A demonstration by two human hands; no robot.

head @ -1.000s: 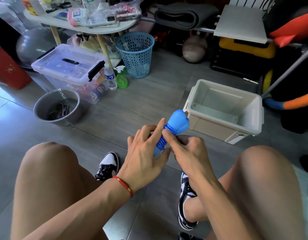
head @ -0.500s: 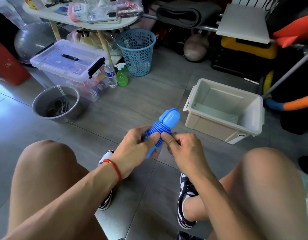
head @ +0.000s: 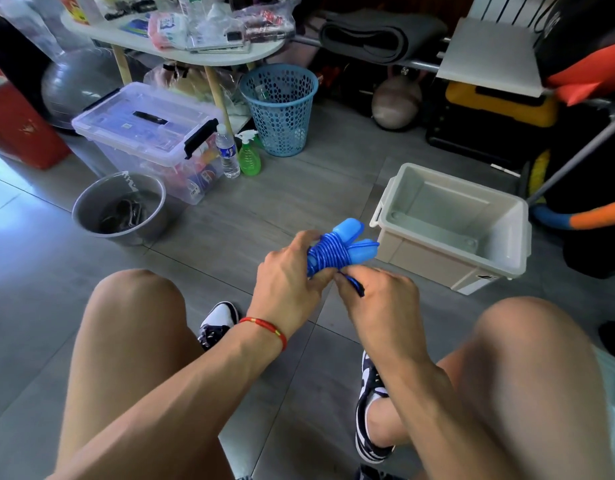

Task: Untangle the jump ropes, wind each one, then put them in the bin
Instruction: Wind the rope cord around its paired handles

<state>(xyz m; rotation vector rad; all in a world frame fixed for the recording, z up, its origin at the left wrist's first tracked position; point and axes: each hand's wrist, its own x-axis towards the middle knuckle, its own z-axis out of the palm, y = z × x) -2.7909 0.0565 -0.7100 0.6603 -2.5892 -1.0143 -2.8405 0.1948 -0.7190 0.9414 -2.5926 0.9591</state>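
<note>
At far left a grey bucket point(head: 119, 209) stands on the tile floor point(head: 264, 209), with a clear lidded box point(head: 143, 133) behind it and a blue mesh basket point(head: 278, 109) further right. Bare floor lies open between these and the knees. In the middle, the left hand point(head: 292, 282) grips a blue jump rope point(head: 337, 247), its cord wound tightly round both handles, held above the floor. The right hand point(head: 378, 299) pinches the cord's loose end just beneath. Just beside the rope's handle tips, at right, sits the open beige bin point(head: 451, 261).
</note>
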